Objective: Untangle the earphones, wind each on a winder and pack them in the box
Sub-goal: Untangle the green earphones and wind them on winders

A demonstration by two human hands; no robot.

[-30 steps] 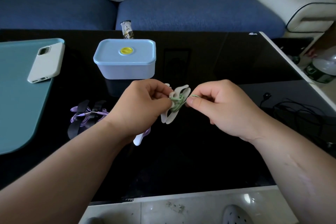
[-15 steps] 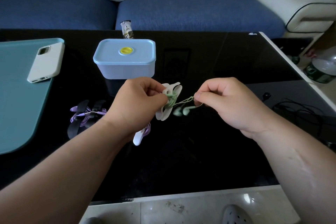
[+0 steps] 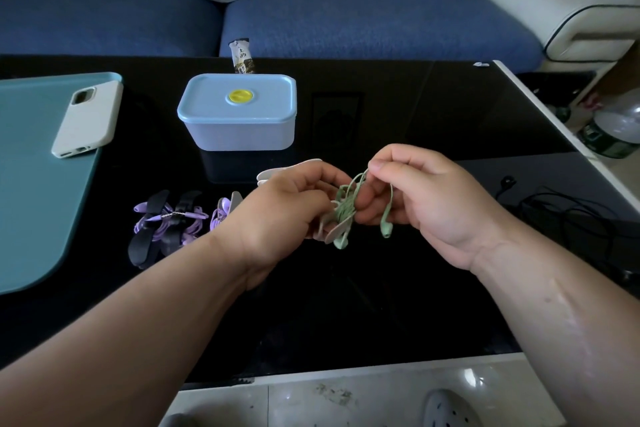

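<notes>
Head view: over the glossy black table (image 3: 381, 305), left hand (image 3: 280, 215) grips a pale flat plastic winder (image 3: 294, 168) while right hand (image 3: 433, 198) pinches the thin mint-green earphones (image 3: 346, 210), apparently mid-winding; next, wrap the dangling buds, then open the lidded pale-blue plastic box (image 3: 239, 130) beyond.

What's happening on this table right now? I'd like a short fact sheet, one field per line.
left hand: grips the white winder
right hand: pinches the cord of the green earphones above the winder
green earphones: partly wound, both earbuds dangling
box: lid on, beyond the hands on the black table
purple earphones: wound on a black winder, lying left of the left hand
phone: on the teal mat, far left
</notes>
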